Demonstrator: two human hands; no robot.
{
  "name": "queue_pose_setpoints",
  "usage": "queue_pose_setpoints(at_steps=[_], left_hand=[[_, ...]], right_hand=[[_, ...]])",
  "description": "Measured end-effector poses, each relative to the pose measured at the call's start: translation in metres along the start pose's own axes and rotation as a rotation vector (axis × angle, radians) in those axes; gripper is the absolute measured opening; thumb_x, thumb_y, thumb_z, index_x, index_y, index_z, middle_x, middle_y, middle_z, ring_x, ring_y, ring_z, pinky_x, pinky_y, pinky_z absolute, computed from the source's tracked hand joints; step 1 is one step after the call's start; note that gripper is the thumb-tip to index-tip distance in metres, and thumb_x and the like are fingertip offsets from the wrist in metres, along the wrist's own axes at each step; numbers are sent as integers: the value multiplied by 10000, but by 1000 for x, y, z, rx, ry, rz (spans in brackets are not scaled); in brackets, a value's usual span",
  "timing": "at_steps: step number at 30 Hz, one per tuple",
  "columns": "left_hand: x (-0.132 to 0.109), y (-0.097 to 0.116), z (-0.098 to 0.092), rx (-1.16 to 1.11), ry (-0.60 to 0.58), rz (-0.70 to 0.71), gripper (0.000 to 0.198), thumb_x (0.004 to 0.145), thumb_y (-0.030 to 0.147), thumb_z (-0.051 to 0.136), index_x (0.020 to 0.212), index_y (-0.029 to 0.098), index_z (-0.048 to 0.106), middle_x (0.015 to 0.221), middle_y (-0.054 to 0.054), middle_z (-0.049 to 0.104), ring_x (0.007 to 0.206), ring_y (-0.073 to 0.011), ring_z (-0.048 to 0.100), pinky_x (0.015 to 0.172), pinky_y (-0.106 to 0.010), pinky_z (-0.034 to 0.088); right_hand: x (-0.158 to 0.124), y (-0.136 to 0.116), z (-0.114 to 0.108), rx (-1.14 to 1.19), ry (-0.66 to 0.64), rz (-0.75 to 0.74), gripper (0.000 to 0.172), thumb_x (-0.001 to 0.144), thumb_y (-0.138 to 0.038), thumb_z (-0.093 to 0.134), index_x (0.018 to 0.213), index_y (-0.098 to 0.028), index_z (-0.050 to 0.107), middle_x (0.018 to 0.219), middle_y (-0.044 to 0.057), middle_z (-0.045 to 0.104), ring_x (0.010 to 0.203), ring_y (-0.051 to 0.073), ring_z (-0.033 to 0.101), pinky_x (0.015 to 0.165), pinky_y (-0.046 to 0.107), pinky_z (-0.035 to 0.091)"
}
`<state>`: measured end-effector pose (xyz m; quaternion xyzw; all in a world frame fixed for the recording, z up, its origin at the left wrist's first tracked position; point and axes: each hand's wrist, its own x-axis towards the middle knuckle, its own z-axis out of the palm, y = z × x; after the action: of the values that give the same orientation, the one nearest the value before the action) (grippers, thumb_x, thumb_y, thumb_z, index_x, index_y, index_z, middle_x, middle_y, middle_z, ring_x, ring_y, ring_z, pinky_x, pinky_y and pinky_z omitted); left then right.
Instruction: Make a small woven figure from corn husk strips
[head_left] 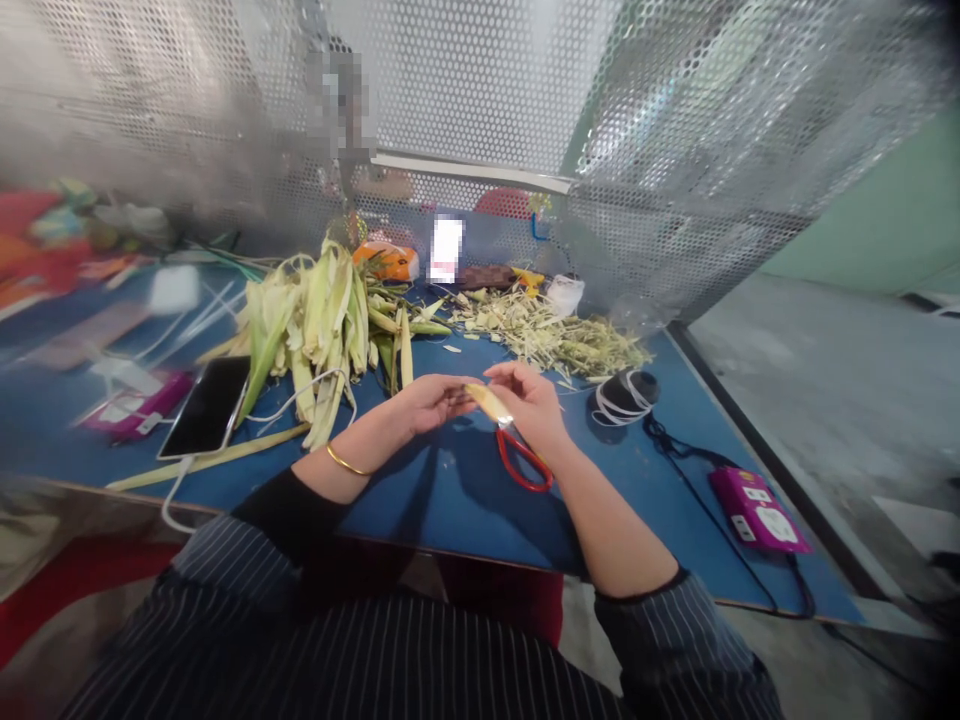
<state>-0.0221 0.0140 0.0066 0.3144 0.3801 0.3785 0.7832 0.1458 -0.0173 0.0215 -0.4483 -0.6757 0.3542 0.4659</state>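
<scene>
My left hand point(426, 402) and my right hand point(531, 400) meet over the blue table point(450, 490), both pinched on one pale yellow leaf strip point(487, 401). Red-handled scissors point(521, 458) hang from my right hand, the loop handles below the palm. A gold bangle sits on my left wrist. A heap of green and yellow leaves point(315, 320) lies just beyond my left hand. A spread of cut leaf scraps point(555, 335) lies beyond my right hand.
A black phone point(206, 405) with a white cable lies at the left, beside a pink device point(135, 412). A second pink device point(757, 510) with a black cable lies at the right edge. A dark roll of tape point(624, 395) sits near the scraps. Perforated metal screens point(675, 150) enclose the table's back.
</scene>
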Motion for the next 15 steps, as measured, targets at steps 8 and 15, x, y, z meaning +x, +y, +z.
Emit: queue_pose_setpoints(at_steps=[8, 15], left_hand=[[-4, -11, 7, -33, 39, -100, 148, 834, 119, 541, 825, 89, 686, 766, -136, 728, 685, -171, 693, 686, -284, 562], [-11, -11, 10, 112, -182, -146, 209, 855, 250, 594, 971, 118, 707, 1028, -165, 729, 839, -202, 716, 723, -289, 539]], right_hand=[[-3, 11, 5, -408, 84, -173, 166, 844, -342, 588, 843, -210, 689, 882, 67, 685, 842, 204, 624, 798, 332, 467], [2, 5, -3, -147, 143, 45, 161, 826, -348, 583, 805, -197, 635, 697, 2, 652, 615, 149, 593, 635, 277, 451]])
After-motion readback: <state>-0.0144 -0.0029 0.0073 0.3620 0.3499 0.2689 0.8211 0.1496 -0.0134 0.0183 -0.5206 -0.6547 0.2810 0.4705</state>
